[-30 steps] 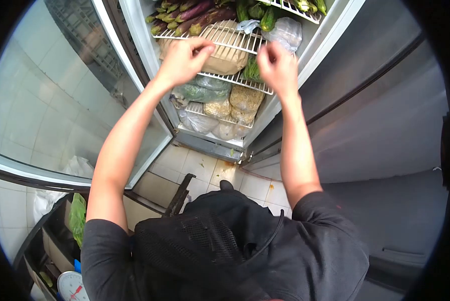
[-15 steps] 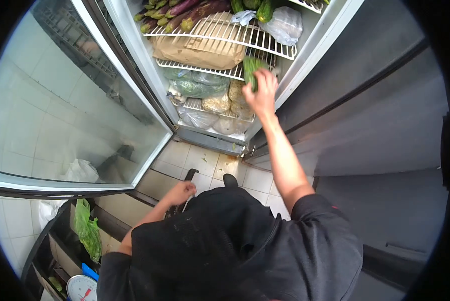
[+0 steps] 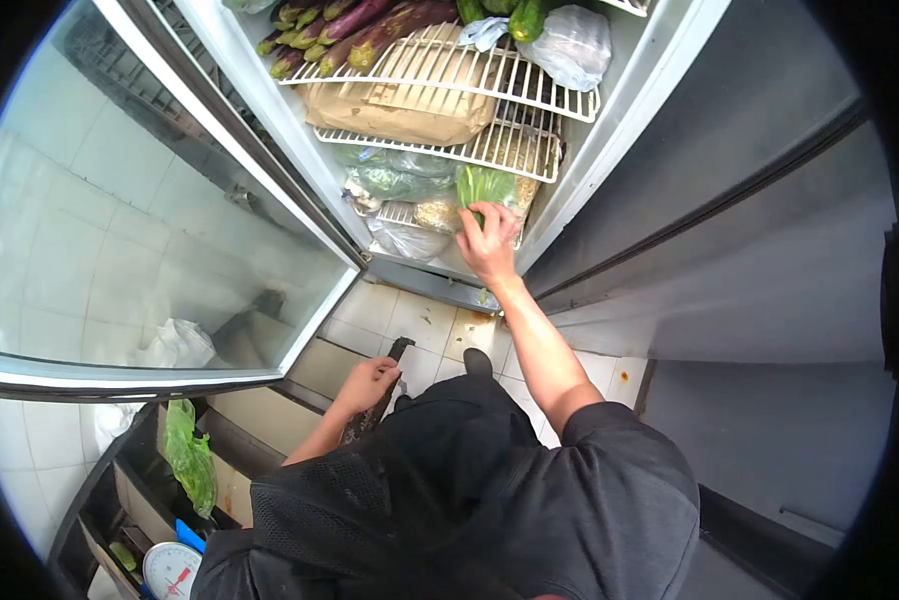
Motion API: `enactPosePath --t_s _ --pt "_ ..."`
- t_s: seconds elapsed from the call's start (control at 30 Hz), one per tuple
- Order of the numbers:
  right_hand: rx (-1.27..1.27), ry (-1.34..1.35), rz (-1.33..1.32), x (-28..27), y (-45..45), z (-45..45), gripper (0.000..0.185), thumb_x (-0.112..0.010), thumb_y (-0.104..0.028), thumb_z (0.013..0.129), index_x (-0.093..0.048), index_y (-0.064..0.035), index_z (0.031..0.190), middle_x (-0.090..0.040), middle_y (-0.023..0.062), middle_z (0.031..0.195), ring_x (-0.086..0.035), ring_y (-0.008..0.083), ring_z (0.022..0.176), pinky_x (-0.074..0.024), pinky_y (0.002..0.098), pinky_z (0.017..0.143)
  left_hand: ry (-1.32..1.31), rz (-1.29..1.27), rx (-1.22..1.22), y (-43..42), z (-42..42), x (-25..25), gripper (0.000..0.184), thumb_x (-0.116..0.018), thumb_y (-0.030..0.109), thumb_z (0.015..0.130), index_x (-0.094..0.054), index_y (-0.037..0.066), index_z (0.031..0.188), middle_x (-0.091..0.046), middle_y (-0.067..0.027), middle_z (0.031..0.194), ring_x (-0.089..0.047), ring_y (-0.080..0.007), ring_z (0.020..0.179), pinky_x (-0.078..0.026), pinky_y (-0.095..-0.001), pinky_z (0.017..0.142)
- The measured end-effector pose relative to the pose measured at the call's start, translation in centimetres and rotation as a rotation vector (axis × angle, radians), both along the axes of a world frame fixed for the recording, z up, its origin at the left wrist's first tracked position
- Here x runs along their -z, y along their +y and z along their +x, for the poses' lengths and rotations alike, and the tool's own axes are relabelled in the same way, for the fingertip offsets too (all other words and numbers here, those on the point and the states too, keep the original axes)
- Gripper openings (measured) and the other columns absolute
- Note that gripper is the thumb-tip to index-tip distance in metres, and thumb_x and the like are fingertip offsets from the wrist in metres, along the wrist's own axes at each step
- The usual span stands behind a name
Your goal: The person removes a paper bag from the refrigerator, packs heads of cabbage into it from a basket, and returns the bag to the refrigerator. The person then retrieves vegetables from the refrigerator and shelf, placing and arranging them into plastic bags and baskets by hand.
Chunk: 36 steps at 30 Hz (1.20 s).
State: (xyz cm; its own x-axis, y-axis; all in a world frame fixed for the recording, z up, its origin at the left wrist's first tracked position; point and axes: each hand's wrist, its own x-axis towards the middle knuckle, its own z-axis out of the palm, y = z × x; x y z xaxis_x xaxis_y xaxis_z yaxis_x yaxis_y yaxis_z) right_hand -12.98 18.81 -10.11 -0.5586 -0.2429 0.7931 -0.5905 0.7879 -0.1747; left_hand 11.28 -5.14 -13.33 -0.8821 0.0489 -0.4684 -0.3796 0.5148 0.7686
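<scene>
My right hand (image 3: 489, 243) grips the lower end of a green leafy bundle (image 3: 484, 186), held in front of the lower part of an open fridge. Behind the bundle are bags of green vegetables (image 3: 399, 178) and bags of a pale yellow food (image 3: 435, 214). My left hand (image 3: 369, 384) is low, beside my lap, its fingers curled; whatever they hold, if anything, is too small to make out. A brown paper package (image 3: 399, 108) lies on the wire shelf (image 3: 529, 152) above the bundle.
Eggplants (image 3: 354, 32) and a clear plastic bag (image 3: 572, 48) rest on the upper shelf. The glass door (image 3: 149, 230) stands open on the left. Below it are a leafy vegetable (image 3: 188, 458) and a dial scale (image 3: 172, 571). Dark steel doors (image 3: 709, 200) are at the right.
Both hands were raised before the shelves. My left hand dropped to my lap; my right hand took hold of the green bundle on the middle shelf and brought it out and down.
</scene>
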Motion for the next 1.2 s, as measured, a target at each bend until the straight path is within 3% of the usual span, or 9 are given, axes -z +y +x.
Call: enactPosePath --t_s 0.3,0.5,0.67,0.73,0.8,0.9,0.97,1.07,1.2 --pt "0.172 -0.300 -0.073 -0.4 -2.2 -10.3 0.053 -0.065 -0.022 0.083 -0.053 0.0026 0.128 -0.049 0.0268 0.134 -0.045 0.0439 0.120 -0.0367 0.0560 0.098 -0.137 -0.096 0.033 0.8 -0.1 -0.7 0.032 -0.066 0.026 0.094 -0.068 0.001 0.114 -0.073 -0.0144 0.091 -0.070 -0.0221 0.085 -0.054 -0.0351 0.080" --pt "0.215 -0.334 0.257 1.1 -1.2 -10.3 0.065 -0.064 -0.024 0.084 -0.042 0.0014 0.140 -0.038 0.0256 0.148 -0.035 0.0445 0.137 -0.0299 0.0565 0.111 -0.016 -0.058 0.243 2.8 -0.2 -0.1 0.033 -0.065 0.025 0.093 -0.066 -0.001 0.114 -0.073 -0.0176 0.097 -0.071 -0.0279 0.085 -0.055 -0.0365 0.080" --pt "-0.158 -0.391 0.062 -8.4 1.0 -1.2 0.041 -0.068 -0.010 0.077 -0.062 -0.0004 0.116 -0.057 0.0215 0.129 -0.051 0.0381 0.126 -0.0401 0.0507 0.106 0.017 -0.028 0.191 1.9 -2.3 -1.5 0.036 -0.066 0.027 0.093 -0.066 0.000 0.116 -0.072 -0.0173 0.103 -0.071 -0.0272 0.092 -0.054 -0.0359 0.083" --pt "-0.257 0.052 -0.193 -15.3 1.9 0.4 0.028 -0.068 -0.005 0.075 -0.066 -0.0010 0.103 -0.063 0.0192 0.116 -0.058 0.0354 0.114 -0.0448 0.0474 0.099 0.059 0.017 0.160 1.3 -3.3 -2.2 0.035 -0.066 0.027 0.094 -0.066 0.000 0.116 -0.072 -0.0161 0.102 -0.071 -0.0232 0.090 -0.054 -0.0349 0.083" --pt "0.041 0.191 -0.114 -24.2 2.9 -1.6 0.035 -0.071 -0.012 0.079 -0.062 -0.0018 0.112 -0.061 0.0191 0.115 -0.058 0.0366 0.109 -0.0441 0.0488 0.092 0.098 0.053 0.139 1.1 -4.7 -3.6 0.034 -0.066 0.026 0.094 -0.066 0.000 0.115 -0.072 -0.0150 0.103 -0.070 -0.0213 0.090 -0.053 -0.0344 0.083" --pt "0.490 -0.115 0.149 -28.3 3.5 -8.7 0.081 -0.074 -0.027 0.082 -0.033 -0.0048 0.148 -0.045 0.0218 0.144 -0.041 0.0438 0.134 -0.0350 0.0586 0.107 0.248 0.102 0.144 1.6 -8.2 -6.2 0.032 -0.066 0.025 0.095 -0.067 0.001 0.115 -0.072 -0.0112 0.102 -0.067 -0.0179 0.090 -0.052 -0.0336 0.083" --pt "0.607 -0.012 0.223 -26.9 3.2 -11.7 0.065 -0.071 -0.022 0.082 -0.046 -0.0045 0.139 -0.053 0.0206 0.136 -0.050 0.0400 0.126 -0.0388 0.0555 0.104 0.342 0.125 0.176 1.9 -10.3 -8.1 0.031 -0.065 0.024 0.095 -0.067 0.001 0.115 -0.072 -0.0084 0.101 -0.066 -0.0164 0.089 -0.052 -0.0334 0.083" --pt "0.574 0.197 0.278 -26.4 4.2 -11.6 0.012 -0.057 -0.012 0.083 -0.066 -0.0064 0.089 -0.069 0.0088 0.096 -0.064 0.0264 0.099 -0.0482 0.0407 0.089 0.385 0.181 0.195 3.2 -12.8 -11.2 0.030 -0.064 0.023 0.097 -0.066 0.000 0.115 -0.071 -0.0082 0.102 -0.065 -0.0147 0.092 -0.052 -0.0312 0.083" --pt "0.433 0.056 0.155 -26.7 4.8 -7.5 0.013 -0.057 -0.007 0.081 -0.066 -0.0061 0.090 -0.068 0.0139 0.091 -0.065 0.0309 0.090 -0.0496 0.0398 0.085 0.380 0.561 0.146 5.1 -15.5 -14.8 0.034 -0.063 0.025 0.098 -0.062 -0.001 0.120 -0.069 -0.0117 0.108 -0.067 -0.0176 0.098 -0.054 -0.0320 0.084"
